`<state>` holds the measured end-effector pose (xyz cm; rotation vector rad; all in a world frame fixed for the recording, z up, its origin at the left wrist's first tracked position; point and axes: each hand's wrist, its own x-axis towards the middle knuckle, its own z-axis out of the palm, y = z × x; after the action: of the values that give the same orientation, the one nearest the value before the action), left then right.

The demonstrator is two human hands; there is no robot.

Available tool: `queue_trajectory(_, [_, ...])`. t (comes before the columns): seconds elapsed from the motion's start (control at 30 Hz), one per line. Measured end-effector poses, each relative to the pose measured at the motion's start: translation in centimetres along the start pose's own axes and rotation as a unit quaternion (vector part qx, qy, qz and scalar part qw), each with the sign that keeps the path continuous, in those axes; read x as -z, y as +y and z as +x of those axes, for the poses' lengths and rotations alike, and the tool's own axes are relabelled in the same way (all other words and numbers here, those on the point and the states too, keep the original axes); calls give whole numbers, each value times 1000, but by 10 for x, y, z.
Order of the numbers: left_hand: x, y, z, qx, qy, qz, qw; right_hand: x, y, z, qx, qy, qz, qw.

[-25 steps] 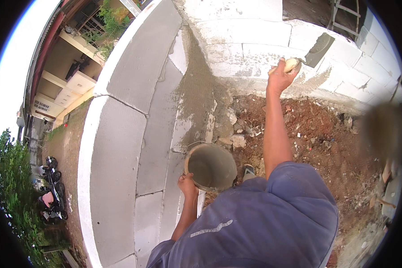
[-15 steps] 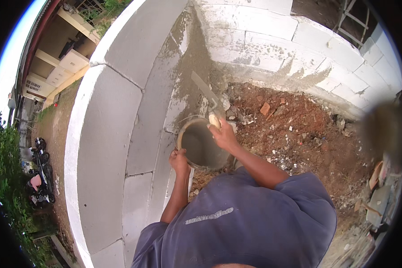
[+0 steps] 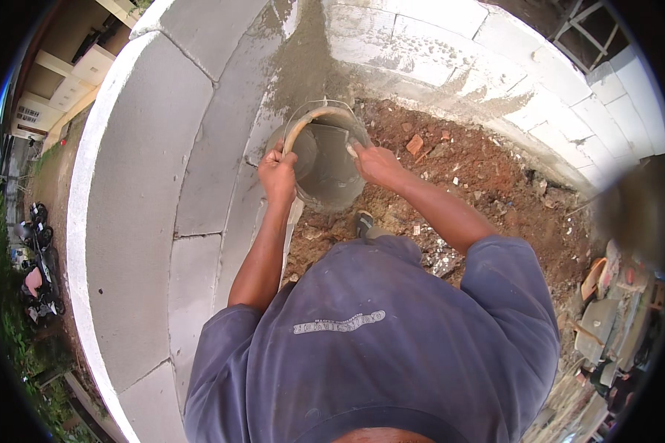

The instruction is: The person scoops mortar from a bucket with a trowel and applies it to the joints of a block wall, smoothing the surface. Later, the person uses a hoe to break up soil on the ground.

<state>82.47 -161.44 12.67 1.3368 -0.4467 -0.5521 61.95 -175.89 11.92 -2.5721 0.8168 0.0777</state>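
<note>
A round bucket (image 3: 297, 135) with a pale, thick rim and thin wire handle is tilted in front of me beside the block wall. Grey wet mortar (image 3: 319, 177) coats its inside. My left hand (image 3: 277, 176) is closed around the left side of the rim. At the right side of the bucket, my right hand (image 3: 379, 164) is closed on the pale handle of a trowel (image 3: 351, 150). The trowel's blade reaches into the bucket and blends with the grey mortar, so its outline is only partly clear.
A pale block wall (image 3: 137, 148) curves along my left; a second block wall (image 3: 488, 81) runs across the far side, smeared with mortar. Reddish rubble and soil (image 3: 451, 177) lie between. My shoe (image 3: 364, 224) stands below the bucket. Debris (image 3: 598, 332) is piled at right.
The trowel has come down from in front of the mortar-smeared wall corner into the bucket. My left hand has shifted its grip along the rim, and the bucket is tipped differently. The view has shifted too.
</note>
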Motion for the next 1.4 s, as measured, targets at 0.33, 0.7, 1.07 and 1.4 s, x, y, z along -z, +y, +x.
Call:
queue_trajectory(0.33, [-28,39,-23,-47,-35,75,995,-72,-30,-54,-215,-260,593,731])
queue_trajectory(0.7, [-2,-9,-27,-51,16,-34,998,-58,-56,-54,-127,-300,917,229])
queue_trajectory(1.07, [30,-31,-27,206,151,-116,960,49,7,-90,-67,-34,924,375])
queue_trajectory(1.4, [72,-55,-68,200,175,-70,962,197,87,-24,-108,738,520,415])
